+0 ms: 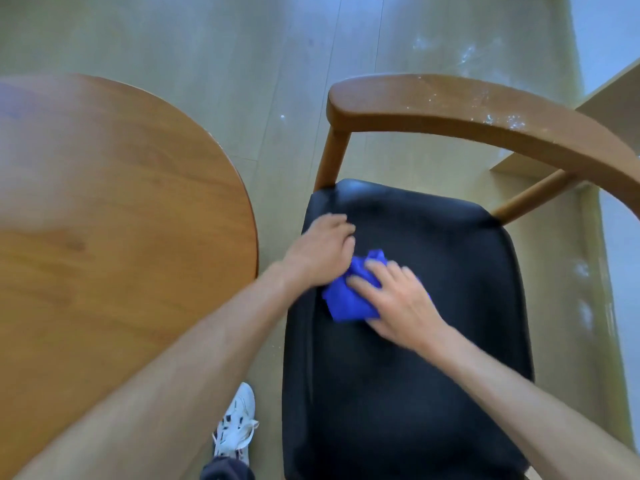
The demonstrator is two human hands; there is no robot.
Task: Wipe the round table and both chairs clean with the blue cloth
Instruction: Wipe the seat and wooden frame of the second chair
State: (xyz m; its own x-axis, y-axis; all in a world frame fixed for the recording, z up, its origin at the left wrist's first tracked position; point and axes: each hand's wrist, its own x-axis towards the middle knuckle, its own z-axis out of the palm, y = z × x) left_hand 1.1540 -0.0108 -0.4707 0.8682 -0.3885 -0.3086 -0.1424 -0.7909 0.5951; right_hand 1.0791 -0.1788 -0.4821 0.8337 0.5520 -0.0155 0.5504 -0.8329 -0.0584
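A crumpled blue cloth lies on the black padded seat of a wooden chair. My right hand presses flat on the cloth with its fingers spread. My left hand sits at the cloth's upper left edge with curled fingers; whether it grips the cloth is hidden. The chair's curved wooden backrest arcs over the far side and carries white dusty specks. The round wooden table fills the left of the view.
Pale wood flooring runs between table and chair, with white specks near the backrest. My white sneaker stands in the narrow gap between table and seat. A light wooden ledge stands at the right.
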